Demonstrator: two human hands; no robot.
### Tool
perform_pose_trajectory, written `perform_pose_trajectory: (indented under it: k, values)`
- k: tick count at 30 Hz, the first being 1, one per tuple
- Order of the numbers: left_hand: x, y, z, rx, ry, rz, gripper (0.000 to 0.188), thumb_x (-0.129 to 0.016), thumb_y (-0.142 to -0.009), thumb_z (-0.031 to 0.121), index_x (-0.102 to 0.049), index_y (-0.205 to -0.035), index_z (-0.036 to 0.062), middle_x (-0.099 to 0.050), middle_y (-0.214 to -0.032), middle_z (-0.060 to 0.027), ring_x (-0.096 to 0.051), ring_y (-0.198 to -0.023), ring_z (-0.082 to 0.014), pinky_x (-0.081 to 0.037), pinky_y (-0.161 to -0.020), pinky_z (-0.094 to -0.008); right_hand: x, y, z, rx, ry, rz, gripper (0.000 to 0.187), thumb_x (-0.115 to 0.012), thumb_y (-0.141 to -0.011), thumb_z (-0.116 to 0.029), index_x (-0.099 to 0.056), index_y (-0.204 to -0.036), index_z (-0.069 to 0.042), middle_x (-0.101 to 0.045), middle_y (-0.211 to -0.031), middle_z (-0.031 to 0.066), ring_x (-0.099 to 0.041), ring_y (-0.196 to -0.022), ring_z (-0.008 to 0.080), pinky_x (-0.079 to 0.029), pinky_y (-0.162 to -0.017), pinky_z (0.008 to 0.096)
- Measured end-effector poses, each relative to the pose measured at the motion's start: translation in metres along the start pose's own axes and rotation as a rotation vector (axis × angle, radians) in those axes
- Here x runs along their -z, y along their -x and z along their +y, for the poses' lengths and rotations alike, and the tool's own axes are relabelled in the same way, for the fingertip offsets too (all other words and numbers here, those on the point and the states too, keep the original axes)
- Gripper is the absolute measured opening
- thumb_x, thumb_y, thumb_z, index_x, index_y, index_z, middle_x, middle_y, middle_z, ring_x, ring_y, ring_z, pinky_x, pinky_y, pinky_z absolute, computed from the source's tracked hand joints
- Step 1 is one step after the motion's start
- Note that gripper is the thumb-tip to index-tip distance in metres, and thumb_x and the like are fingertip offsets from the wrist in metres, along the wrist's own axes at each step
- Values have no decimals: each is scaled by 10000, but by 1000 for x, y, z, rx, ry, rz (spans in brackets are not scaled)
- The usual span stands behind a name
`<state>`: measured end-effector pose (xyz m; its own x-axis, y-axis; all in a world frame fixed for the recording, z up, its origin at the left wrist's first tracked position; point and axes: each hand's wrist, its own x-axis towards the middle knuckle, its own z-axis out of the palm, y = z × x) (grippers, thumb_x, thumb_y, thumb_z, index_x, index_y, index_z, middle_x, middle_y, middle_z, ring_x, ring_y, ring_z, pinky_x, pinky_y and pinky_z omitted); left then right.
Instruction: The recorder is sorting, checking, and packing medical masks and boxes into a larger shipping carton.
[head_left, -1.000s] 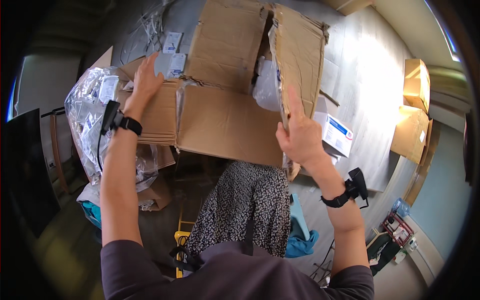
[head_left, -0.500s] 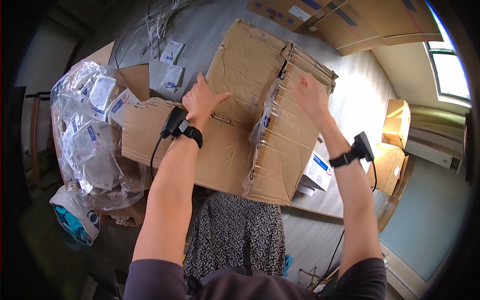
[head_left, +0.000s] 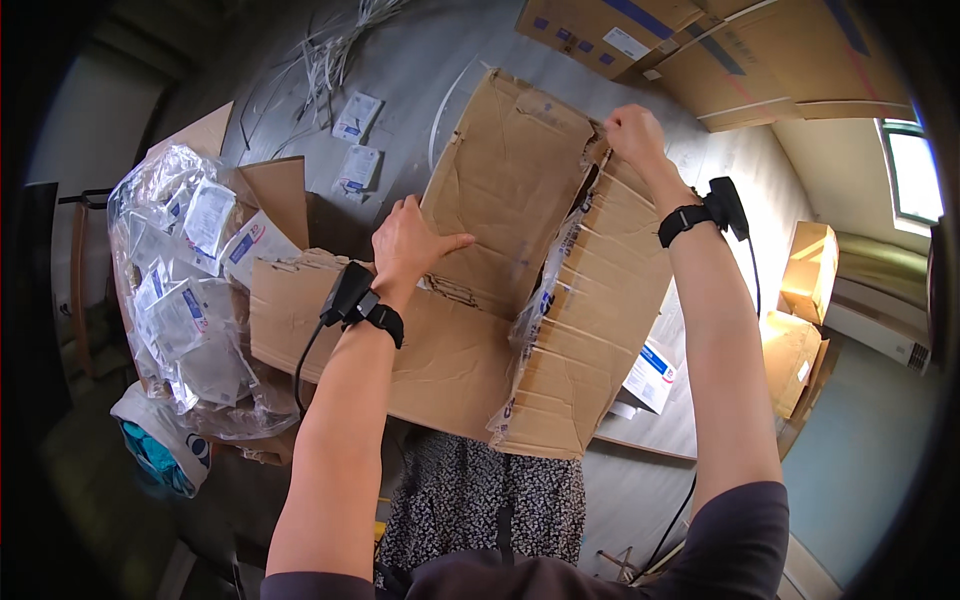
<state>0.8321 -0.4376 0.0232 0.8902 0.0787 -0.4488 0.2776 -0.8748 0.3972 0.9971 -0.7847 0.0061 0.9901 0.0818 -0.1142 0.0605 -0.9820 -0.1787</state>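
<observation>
A worn, partly flattened cardboard box [head_left: 440,350] lies before me, with creased panels and torn edges. Clear packing tape [head_left: 540,300] with blue print runs in a crumpled strip along its seam. My left hand [head_left: 408,245] grips the box's left edge, its thumb stretched across the panel and its fingertips partly hidden. At the far end of the taped seam, my right hand [head_left: 635,132] is closed in a fist against the torn corner. What its fingers hold is hidden.
On the left, a box lined with a clear plastic bag [head_left: 262,395] holds several white packets. Two packets [head_left: 357,117] and loose strapping bands [head_left: 325,55] lie on the floor beyond. Large cartons [head_left: 740,80] stand far right; smaller boxes [head_left: 790,350] sit at the right.
My right hand has moved from above the right panel to the far corner and closed. The box has shifted slightly toward me and to the right; my left hand stays at its edge.
</observation>
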Motion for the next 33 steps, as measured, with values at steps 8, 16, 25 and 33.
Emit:
perform_pose_trajectory:
  k: [8, 16, 25, 33]
  values:
    - [-2, 0, -6, -8, 12, 13, 938, -851, -608, 576, -538, -1240, -44, -618, -1180, -187, -603, -1122, -328, -504, -923, -410, 13, -18, -31, -4, 244, -156, 197, -620, -755, -163, -725, -882, -53, -692, -959, 225, -665, -937, 407, -542, -789, 447]
    - [4, 1, -5, -12, 25, -21, 941, -852, -605, 579, -539, -1247, -34, -608, -1202, -180, -600, -1126, -324, -498, -945, -409, -18, -30, 11, -553, -134, -36, 240, -653, -721, -198, -675, -770, 36, -697, -810, 189, -688, -792, 312, -525, -678, 396]
    - [0, -6, -19, 7, 101, -77, 1026, -854, -579, 606, -498, -1299, -32, -573, -1275, -189, -548, -1207, -331, -455, -1010, -401, 8, -40, 1, -472, -516, -464, 304, -751, -774, -312, -651, -681, -41, -580, -631, 36, -451, -471, 167, -328, -430, 345]
    - [-3, -7, -6, -7, 121, -101, 977, -863, -607, 554, -507, -1291, -46, -567, -1267, -176, -532, -1219, -322, -452, -1017, -403, -6, -59, 21, -401, 68, -532, 314, -715, -755, -300, -712, -883, -13, -680, -847, 155, -650, -773, 273, -489, -662, 431]
